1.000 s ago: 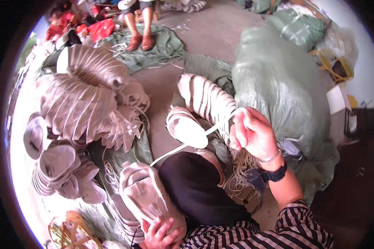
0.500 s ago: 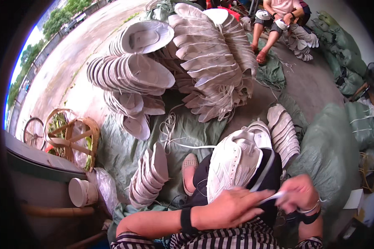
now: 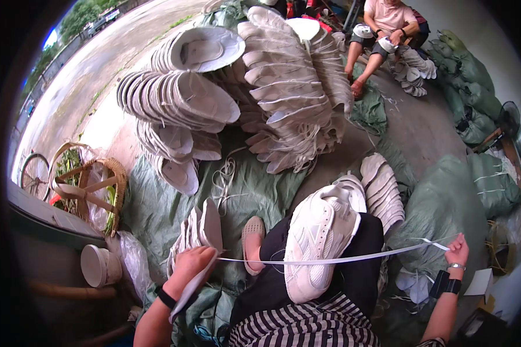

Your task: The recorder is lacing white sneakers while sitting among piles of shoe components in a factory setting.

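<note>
A long flat white shoelace (image 3: pixel 341 259) stretches across my lap between my hands. My right hand (image 3: pixel 458 252), far out to the right, grips its looped end with closed fingers. At the other end, my left hand (image 3: pixel 192 265) is curled over a pale shoe upper (image 3: pixel 192 289) beside a row of nested uppers (image 3: pixel 201 228); the lace reaches the edge of this piece, and how it is held there is hidden. Behind the lace, a white sports shoe upper (image 3: pixel 315 246) with eyelets down its front rests on my dark trousers, toe toward me, in no hand.
Tall stacks of pale uppers (image 3: pixel 289 87) stand ahead on green sheeting (image 3: pixel 260 179). More nested uppers (image 3: pixel 383 188) and a green sack (image 3: pixel 440 202) lie to the right. A white bucket (image 3: pixel 101 266) and wicker basket (image 3: pixel 118 179) are left. Another person (image 3: pixel 388 23) sits at the far right.
My hands have moved from close together above my lap to wide apart, drawing the lace out between them. The left hand now grips a pale upper. The view has shifted slightly.
</note>
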`<act>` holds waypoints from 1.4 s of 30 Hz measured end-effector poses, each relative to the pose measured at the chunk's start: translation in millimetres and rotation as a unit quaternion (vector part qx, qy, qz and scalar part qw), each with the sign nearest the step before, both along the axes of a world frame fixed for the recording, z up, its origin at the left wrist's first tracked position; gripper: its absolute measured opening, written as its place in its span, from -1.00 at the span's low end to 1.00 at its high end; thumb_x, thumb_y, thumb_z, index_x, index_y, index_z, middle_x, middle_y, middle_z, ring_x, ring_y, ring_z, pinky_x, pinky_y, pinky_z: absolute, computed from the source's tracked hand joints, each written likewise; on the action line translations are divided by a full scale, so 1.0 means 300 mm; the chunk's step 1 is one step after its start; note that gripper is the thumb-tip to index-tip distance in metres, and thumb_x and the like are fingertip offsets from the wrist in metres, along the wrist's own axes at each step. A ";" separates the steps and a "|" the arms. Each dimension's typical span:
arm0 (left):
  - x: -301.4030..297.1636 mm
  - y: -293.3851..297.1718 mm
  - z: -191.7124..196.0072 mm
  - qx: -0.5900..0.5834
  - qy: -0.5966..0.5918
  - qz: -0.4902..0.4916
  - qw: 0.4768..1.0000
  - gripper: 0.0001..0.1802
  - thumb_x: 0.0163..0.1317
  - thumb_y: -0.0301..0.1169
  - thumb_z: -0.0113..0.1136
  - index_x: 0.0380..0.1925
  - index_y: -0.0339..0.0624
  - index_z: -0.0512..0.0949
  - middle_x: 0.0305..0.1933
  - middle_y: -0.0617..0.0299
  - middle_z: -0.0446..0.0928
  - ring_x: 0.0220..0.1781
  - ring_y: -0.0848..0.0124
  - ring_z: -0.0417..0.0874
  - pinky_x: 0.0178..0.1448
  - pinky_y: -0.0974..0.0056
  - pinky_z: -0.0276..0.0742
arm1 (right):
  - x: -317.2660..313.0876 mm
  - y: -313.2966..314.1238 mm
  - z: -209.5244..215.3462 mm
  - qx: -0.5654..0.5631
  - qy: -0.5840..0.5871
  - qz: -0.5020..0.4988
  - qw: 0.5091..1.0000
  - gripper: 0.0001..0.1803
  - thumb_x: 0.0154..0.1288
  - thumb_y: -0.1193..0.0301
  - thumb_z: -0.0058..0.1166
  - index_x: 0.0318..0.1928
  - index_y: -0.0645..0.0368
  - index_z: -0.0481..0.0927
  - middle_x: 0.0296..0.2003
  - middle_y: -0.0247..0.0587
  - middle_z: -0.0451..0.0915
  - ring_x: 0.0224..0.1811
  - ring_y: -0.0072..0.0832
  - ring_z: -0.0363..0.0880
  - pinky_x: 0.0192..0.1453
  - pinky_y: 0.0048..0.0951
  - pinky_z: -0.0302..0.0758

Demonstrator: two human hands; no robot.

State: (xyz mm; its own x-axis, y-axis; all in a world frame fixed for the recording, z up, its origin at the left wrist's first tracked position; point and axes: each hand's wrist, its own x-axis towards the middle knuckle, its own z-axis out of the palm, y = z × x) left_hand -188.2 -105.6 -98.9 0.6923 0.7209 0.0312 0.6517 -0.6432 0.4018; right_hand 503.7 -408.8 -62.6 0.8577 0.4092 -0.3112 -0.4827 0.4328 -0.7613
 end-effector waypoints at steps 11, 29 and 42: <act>0.094 0.104 0.073 -0.324 -0.187 0.217 0.901 -0.82 0.26 -0.45 -0.01 -0.43 -0.34 0.51 -0.67 0.24 0.47 -0.66 0.56 0.48 -0.61 0.42 0.37 | -0.567 0.711 0.343 -0.156 -0.387 0.257 0.871 -0.79 0.29 0.31 0.03 -0.18 0.16 0.58 -0.32 -0.40 0.59 -0.26 -0.67 0.50 -0.18 -0.63 0.36; 0.499 0.182 0.405 -0.406 -0.383 -0.113 0.822 -0.67 0.35 -0.39 -0.05 0.07 -0.25 0.39 -0.22 0.29 0.50 -0.31 0.57 0.50 -0.23 0.43 0.46 | -1.150 1.066 0.490 0.057 -0.458 0.621 0.634 -0.84 0.22 0.45 0.09 -0.22 0.24 0.62 -0.36 -0.34 0.61 -0.34 -0.67 0.53 -0.25 -0.60 0.46; 0.393 0.679 0.283 0.128 -0.133 0.009 0.983 -0.96 -0.02 -0.39 0.13 -0.55 -0.05 0.48 -0.48 0.18 0.44 -0.36 0.19 0.51 -0.29 0.12 0.45 | -0.772 0.797 0.207 -0.155 -0.232 0.412 0.867 -0.84 0.24 0.43 0.05 -0.34 0.28 0.60 -0.49 -0.26 0.61 -0.53 -0.62 0.54 -0.46 -0.63 0.46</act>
